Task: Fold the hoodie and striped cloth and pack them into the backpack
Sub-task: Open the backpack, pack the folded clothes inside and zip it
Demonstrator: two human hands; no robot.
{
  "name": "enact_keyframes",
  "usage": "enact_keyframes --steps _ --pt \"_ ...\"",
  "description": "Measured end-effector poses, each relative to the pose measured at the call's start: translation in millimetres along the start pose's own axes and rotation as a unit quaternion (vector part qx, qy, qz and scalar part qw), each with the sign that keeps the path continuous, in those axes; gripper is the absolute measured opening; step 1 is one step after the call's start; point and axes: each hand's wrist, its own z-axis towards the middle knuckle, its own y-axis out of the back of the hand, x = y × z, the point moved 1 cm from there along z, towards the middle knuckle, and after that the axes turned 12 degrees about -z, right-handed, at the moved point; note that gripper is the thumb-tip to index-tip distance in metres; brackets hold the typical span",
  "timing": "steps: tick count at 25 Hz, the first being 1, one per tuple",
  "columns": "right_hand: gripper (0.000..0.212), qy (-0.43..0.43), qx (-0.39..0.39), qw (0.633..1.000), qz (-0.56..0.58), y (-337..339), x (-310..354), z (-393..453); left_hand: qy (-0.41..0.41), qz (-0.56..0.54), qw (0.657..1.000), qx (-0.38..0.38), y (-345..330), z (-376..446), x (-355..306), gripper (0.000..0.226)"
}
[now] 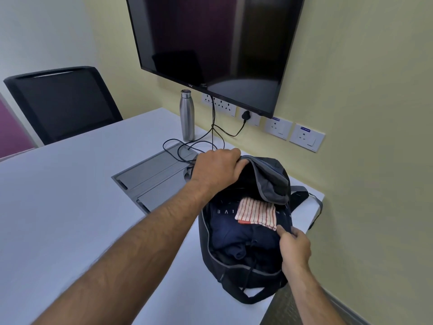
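A black backpack (236,277) lies on the white counter (70,207) near its right corner, its main compartment unzipped and gaping toward the camera. Inside it lies the folded navy hoodie (234,233), pale lettering showing on its upper part and a dark drawcord trailing toward the near rim. On top of the hoodie, toward the far right of the opening, rests the folded striped cloth (256,212) — white with thin red stripes, one orange edge peeking from beneath it. The left hand (216,170) reaches across and grips the far top edge of the bag, fingers curled over the rim where the grey-lined flap folds back. The right hand (296,247) pinches the bag's right edge just beside the cloth's near corner — whether it holds a zipper pull or only fabric cannot be told. Beyond the bag a grey hatch (150,181) sits flush in the counter with black cables (210,137) running up to wall sockets. A steel bottle (187,116) stands upright near the wall under a dark wall-mounted screen (210,43), and a black chair (63,102) stands at the far left.
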Motion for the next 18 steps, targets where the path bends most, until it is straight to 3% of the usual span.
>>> enact_keyframes --steps 3,4,6,8,10,14,18 --pt "0.038 -0.011 0.051 0.994 0.099 -10.9 2.7 5.4 0.01 -0.009 1.0 0.006 -1.9 0.2 -4.1 0.042" --pt "0.041 0.0 0.062 0.995 0.074 -14.0 1.5 6.0 0.01 -0.011 1.0 0.007 -1.9 0.6 -4.2 0.042" --pt "0.036 0.091 0.033 0.988 -0.117 -15.0 -5.1 7.9 0.008 -0.011 1.0 0.007 -2.0 0.8 -4.0 0.042" --pt "0.03 0.187 -0.046 0.931 -0.31 -9.6 -10.6 6.4 0.007 -0.006 1.0 0.012 -1.6 0.1 -3.8 0.042" --pt "0.02 0.229 -0.085 0.893 -0.378 1.8 -13.1 9.3 0.011 -0.002 1.0 0.013 -1.1 0.1 -3.1 0.042" --pt "0.025 0.255 -0.01 0.918 -0.304 11.6 -16.6 3.4 0.013 0.001 1.0 0.012 -1.4 -0.9 -2.6 0.042" --pt "0.036 0.339 -0.057 0.914 -0.218 26.5 -28.3 -18.8 0.016 0.005 1.0 0.009 -1.5 -0.8 -2.0 0.043"
